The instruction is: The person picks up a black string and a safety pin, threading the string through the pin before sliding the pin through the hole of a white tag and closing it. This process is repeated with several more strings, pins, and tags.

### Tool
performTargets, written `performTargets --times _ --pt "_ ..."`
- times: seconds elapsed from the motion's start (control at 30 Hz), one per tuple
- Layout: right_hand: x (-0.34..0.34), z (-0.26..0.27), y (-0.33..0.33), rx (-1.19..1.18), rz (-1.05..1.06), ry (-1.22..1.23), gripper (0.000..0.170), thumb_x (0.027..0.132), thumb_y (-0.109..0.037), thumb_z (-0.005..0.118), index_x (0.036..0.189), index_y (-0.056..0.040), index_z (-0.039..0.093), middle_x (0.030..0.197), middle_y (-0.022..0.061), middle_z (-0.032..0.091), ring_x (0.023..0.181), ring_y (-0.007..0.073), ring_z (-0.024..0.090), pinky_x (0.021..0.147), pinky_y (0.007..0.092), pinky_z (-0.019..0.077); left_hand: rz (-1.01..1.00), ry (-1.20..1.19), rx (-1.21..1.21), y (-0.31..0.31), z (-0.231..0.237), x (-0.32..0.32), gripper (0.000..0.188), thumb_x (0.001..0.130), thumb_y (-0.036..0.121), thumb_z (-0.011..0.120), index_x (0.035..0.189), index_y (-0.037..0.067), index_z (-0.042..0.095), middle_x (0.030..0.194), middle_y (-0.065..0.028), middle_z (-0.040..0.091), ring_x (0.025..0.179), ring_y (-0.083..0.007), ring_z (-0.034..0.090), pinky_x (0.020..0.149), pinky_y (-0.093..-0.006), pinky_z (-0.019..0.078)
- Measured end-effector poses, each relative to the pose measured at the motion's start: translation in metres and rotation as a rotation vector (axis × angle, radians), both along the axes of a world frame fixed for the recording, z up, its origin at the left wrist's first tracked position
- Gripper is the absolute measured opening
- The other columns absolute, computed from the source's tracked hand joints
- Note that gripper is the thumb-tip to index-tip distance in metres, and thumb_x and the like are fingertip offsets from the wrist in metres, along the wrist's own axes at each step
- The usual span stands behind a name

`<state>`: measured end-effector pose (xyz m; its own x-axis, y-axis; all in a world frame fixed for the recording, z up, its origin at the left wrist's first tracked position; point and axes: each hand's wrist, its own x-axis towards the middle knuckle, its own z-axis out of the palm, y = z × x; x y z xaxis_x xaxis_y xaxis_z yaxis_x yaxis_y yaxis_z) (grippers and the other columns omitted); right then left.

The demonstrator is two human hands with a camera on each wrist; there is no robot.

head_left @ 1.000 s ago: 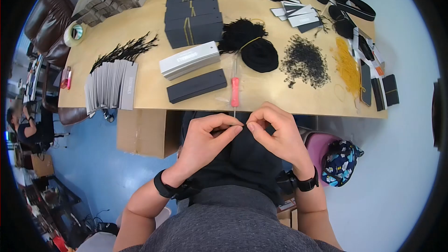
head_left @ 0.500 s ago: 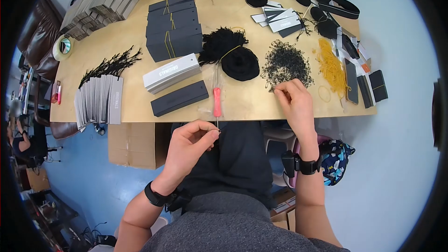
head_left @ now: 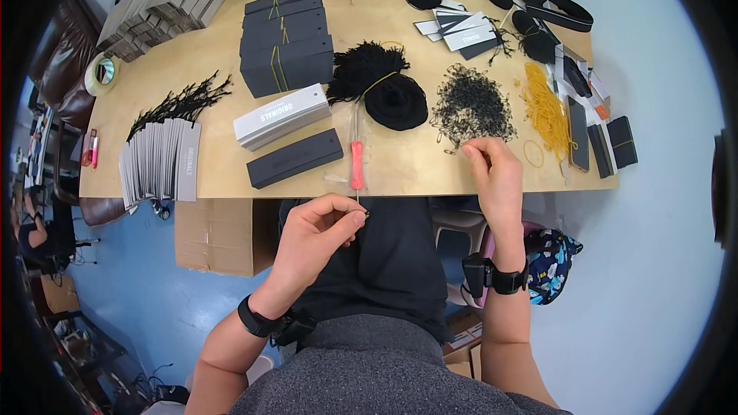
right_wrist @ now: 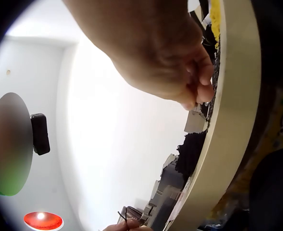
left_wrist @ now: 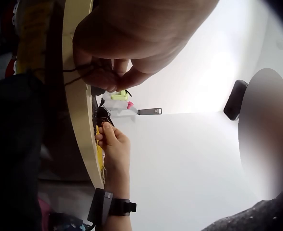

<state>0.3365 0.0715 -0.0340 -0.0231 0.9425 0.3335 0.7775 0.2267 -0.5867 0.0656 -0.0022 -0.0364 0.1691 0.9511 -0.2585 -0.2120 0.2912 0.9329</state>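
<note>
In the head view my left hand is just below the table's front edge, thumb and forefinger pinching a thin black cord, whose strands trail from the fingertips in the left wrist view. Just above those fingertips, a red-handled tool lies with its thin shaft over the edge. My right hand is at the near side of a pile of small black clips. Its thumb and forefinger come together on what looks like one small black clip, mostly hidden by the fingertips.
Left of the tool lie a dark card stack, a white card stack and banded dark stacks. Black cord bundles lie behind it. Yellow bands and a phone are at the right; corded tags at the left.
My right hand has left my left hand and moved right to the clip pile, then drawn slightly back toward the table edge. My left hand keeps its pinch. The head view has shifted.
</note>
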Motion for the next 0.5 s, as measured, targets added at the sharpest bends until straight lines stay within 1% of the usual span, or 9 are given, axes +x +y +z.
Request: performTargets --times 0.07,0.2,0.27,0.3,0.37,0.4,0.47,0.5 --pt "0.002 -0.006 0.001 -0.030 -0.037 0.126 0.008 0.090 -0.007 0.067 0.093 0.0004 0.066 0.088 0.0155 0.066 0.077 0.0311 0.065 0.069 0.0366 0.0504 0.003 0.003 -0.007 -0.001 0.000 -0.001 0.011 0.094 0.009 0.068 0.101 0.001 0.071 0.083 0.0013 0.067 0.072 -0.0036 0.058 0.064 -0.0198 0.0454" --pt "0.001 -0.007 -0.001 0.004 -0.031 0.086 0.008 0.090 -0.006 0.066 0.093 0.0011 0.065 0.088 0.0154 0.066 0.076 0.0300 0.065 0.069 0.0368 0.0505 0.010 0.004 -0.021 -0.001 0.000 -0.001 0.011 0.094 0.009 0.068 0.101 0.001 0.071 0.082 0.0014 0.067 0.072 -0.0034 0.058 0.063 -0.0196 0.0450" --pt "-0.002 -0.006 -0.004 -0.077 -0.015 0.161 0.011 0.092 -0.006 0.065 0.101 0.0003 0.063 0.087 0.0111 0.068 0.074 0.0212 0.065 0.066 0.0322 0.0497 -0.001 0.012 -0.028 0.000 0.002 -0.001 0.011 0.093 0.009 0.070 0.100 0.001 0.070 0.086 -0.0019 0.069 0.073 -0.0063 0.060 0.065 -0.0213 0.0478" --pt "-0.006 -0.004 -0.007 -0.078 -0.009 0.163 0.011 0.092 -0.006 0.065 0.101 0.0003 0.063 0.087 0.0111 0.068 0.074 0.0212 0.065 0.066 0.0322 0.0497 0.004 0.014 -0.030 0.000 0.002 0.000 0.011 0.093 0.009 0.070 0.100 0.001 0.070 0.086 -0.0019 0.069 0.073 -0.0063 0.060 0.065 -0.0213 0.0478" --pt "-0.021 0.005 -0.017 -0.338 0.067 0.675 0.015 0.095 -0.007 0.064 0.108 -0.0029 0.058 0.086 0.0060 0.068 0.071 0.0117 0.062 0.063 0.0252 0.0478 0.011 0.003 -0.020 0.001 0.002 0.001 0.010 0.093 0.008 0.069 0.100 0.001 0.070 0.085 -0.0014 0.069 0.073 -0.0060 0.060 0.066 -0.0212 0.0476" --pt "-0.029 0.007 -0.024 -0.344 0.074 0.679 0.015 0.095 -0.007 0.064 0.108 -0.0029 0.058 0.086 0.0060 0.068 0.071 0.0117 0.062 0.063 0.0252 0.0478 0.019 0.009 -0.024 0.002 0.002 0.001 0.010 0.093 0.008 0.069 0.100 0.001 0.070 0.085 -0.0014 0.069 0.073 -0.0060 0.060 0.066 -0.0212 0.0476" --pt "-0.045 0.009 -0.038 -0.563 0.191 0.933 0.016 0.097 -0.010 0.065 0.108 -0.0058 0.055 0.087 0.0036 0.068 0.068 0.0061 0.059 0.061 0.0194 0.0456 0.019 -0.009 -0.016 0.002 0.001 0.002 0.010 0.093 0.008 0.069 0.100 0.001 0.070 0.086 -0.0008 0.069 0.074 -0.0056 0.060 0.066 -0.0210 0.0472" --pt "-0.052 0.009 -0.042 -0.568 0.195 0.937 0.016 0.097 -0.010 0.065 0.108 -0.0058 0.055 0.087 0.0036 0.068 0.068 0.0061 0.059 0.061 0.0194 0.0456 0.024 -0.004 -0.019 0.002 0.001 0.003 0.010 0.093 0.008 0.069 0.100 0.001 0.070 0.086 -0.0008 0.069 0.074 -0.0056 0.060 0.066 -0.0210 0.0472"
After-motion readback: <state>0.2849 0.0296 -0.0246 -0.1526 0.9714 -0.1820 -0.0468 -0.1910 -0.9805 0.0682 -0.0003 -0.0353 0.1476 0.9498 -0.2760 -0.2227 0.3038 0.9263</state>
